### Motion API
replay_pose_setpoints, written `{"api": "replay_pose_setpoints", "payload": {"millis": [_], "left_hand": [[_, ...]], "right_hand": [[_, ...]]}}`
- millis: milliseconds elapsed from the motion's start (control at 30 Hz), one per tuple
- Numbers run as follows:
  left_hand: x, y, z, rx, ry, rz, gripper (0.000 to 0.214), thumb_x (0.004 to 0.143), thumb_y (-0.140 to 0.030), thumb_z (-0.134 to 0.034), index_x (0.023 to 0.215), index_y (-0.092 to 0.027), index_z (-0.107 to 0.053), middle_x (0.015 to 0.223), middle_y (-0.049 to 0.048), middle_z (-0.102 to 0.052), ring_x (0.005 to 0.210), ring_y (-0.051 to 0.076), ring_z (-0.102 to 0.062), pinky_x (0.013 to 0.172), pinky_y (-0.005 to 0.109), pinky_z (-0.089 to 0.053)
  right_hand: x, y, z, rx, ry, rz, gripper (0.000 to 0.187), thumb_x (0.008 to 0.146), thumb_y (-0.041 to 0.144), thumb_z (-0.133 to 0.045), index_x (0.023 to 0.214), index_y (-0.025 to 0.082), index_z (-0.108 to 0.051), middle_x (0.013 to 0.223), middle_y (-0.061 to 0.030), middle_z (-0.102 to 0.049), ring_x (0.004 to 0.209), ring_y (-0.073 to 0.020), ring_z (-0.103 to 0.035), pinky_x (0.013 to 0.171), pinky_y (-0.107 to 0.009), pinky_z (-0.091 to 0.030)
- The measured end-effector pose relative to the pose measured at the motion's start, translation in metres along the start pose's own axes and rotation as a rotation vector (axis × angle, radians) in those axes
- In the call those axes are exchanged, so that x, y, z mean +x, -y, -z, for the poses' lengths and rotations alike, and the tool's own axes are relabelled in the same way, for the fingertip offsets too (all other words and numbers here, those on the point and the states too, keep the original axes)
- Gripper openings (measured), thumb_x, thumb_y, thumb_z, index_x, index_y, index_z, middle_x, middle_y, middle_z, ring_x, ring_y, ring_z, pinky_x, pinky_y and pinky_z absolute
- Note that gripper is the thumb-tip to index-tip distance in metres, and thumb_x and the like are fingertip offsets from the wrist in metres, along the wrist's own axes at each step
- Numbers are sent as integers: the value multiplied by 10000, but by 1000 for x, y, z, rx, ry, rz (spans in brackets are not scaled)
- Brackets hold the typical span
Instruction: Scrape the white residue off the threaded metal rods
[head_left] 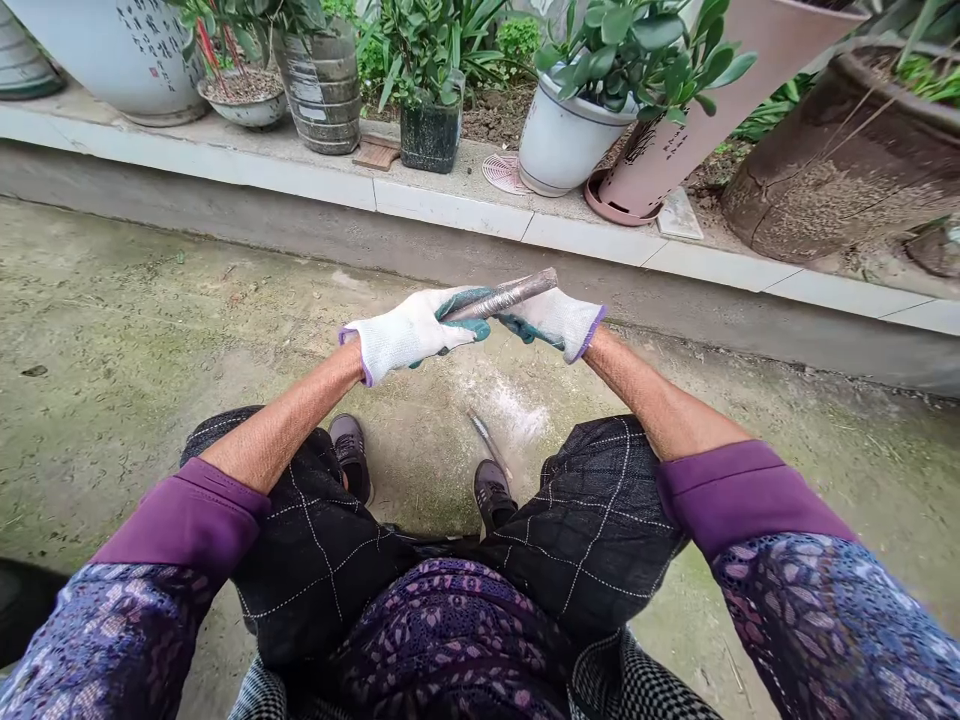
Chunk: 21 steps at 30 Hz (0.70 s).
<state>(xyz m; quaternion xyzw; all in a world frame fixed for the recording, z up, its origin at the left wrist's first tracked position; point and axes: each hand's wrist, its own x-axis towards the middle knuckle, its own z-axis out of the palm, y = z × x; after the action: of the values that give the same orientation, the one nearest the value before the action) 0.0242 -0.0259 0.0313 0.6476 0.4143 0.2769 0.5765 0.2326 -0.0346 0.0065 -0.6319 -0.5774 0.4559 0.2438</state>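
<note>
Both my hands wear white knit gloves with teal coating and purple cuffs. My left hand (pixel 424 325) is closed around one end of a short greyish rod (pixel 517 293), with a shiny, rough-looking surface. The rod slants up to the right, its far end crossing in front of my right hand (pixel 559 318). My right hand's fingers look curled and together, just below and behind the rod; whether they grip something is hidden. On the ground below lies a thin grey metal tool (pixel 484 432), its tip near a patch of white powder (pixel 517 410).
A low tiled ledge (pixel 442 212) runs across ahead, bearing several potted plants, among them a white pot (pixel 566 140), a pink pot (pixel 637 175) and a large brown pot (pixel 832 170). My shoes (pixel 493 490) rest on the concrete ground (pixel 150 340) beside the metal tool.
</note>
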Motion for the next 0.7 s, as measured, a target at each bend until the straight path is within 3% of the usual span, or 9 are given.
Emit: {"api": "replay_pose_setpoints", "payload": {"millis": [100, 233, 400, 567, 700], "left_hand": [[-4, -5, -5, 192, 122, -43, 524, 645, -129, -724, 1169, -150, -706, 613, -9, -607, 504, 112, -554, 483, 222, -439], [0, -7, -1, 296, 94, -86, 476, 687, -199, -723, 1161, -171, -695, 628, -31, -596, 518, 92, -525, 480, 198, -421], [9, -6, 16, 389, 64, -70, 427, 743, -280, -722, 1154, -172, -681, 591, -55, -529, 418, 42, -377, 391, 180, -311], [4, -8, 16, 169, 198, 6, 418, 784, -314, -705, 1185, -201, -669, 560, -51, -499, 385, 43, -359, 369, 185, -293], [7, -5, 14, 44, 168, 8, 381, 751, -298, -742, 1114, -188, -705, 583, -11, -547, 421, 65, -417, 423, 222, -376]], "right_hand": [[4, 0, 0, -76, -41, 27, 179, 814, 194, -619, 678, 197, -503, 541, 43, -425, 418, -62, -329, 340, -181, -269], [0, 2, -3, -150, -105, 22, 83, 792, 196, -613, 715, 180, -588, 504, 56, -405, 397, -62, -312, 324, -191, -247], [-16, 4, -3, -100, 31, 5, 168, 789, 156, -541, 823, 146, -705, 514, 42, -474, 406, -67, -415, 361, -194, -347], [-18, 4, -4, -62, 133, 28, 196, 741, 75, -538, 821, 120, -711, 618, -21, -638, 498, -103, -566, 461, -226, -473], [-12, -1, 6, -96, 121, 127, 239, 763, 144, -568, 937, 142, -732, 811, -60, -717, 659, -141, -636, 563, -259, -531]]}}
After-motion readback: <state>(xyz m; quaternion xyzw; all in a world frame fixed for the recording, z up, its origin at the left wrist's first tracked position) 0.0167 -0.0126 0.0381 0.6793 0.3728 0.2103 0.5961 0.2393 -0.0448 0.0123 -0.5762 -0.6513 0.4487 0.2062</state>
